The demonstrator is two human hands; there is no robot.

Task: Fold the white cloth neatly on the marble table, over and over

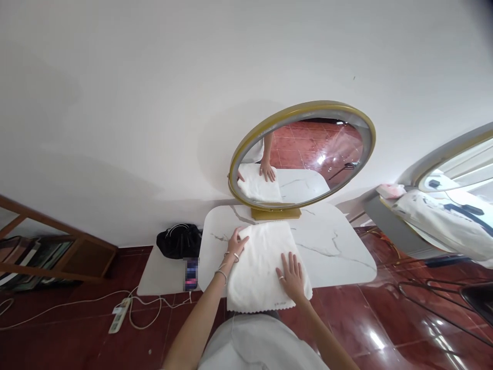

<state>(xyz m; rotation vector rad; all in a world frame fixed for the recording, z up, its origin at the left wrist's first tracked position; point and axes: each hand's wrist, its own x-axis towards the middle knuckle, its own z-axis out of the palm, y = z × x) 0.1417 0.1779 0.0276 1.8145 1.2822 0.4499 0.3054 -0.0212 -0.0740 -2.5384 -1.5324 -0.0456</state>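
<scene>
While the right hand [291, 277] is lying flat, fingers slightly parted and clamping nothing, the left hand [235, 246] is curling at the white cloth [265, 257]'s far corner, maybe pinching, can't tell; they're seemingly keeping it spread on the marbled table [327, 246]. Below the round mirror [308, 149], it's overhanging the near edge, hiding the tabletop beneath, its small print looking unreadable.

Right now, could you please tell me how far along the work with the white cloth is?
The white cloth looks laid out already, mostly on the marbled table before the round mirror. In hand: the left hand is at its far left corner, the right hand flat near its right side. Perhaps left: its scalloped near edge extends past the tabletop, so it may need adjusting.
</scene>
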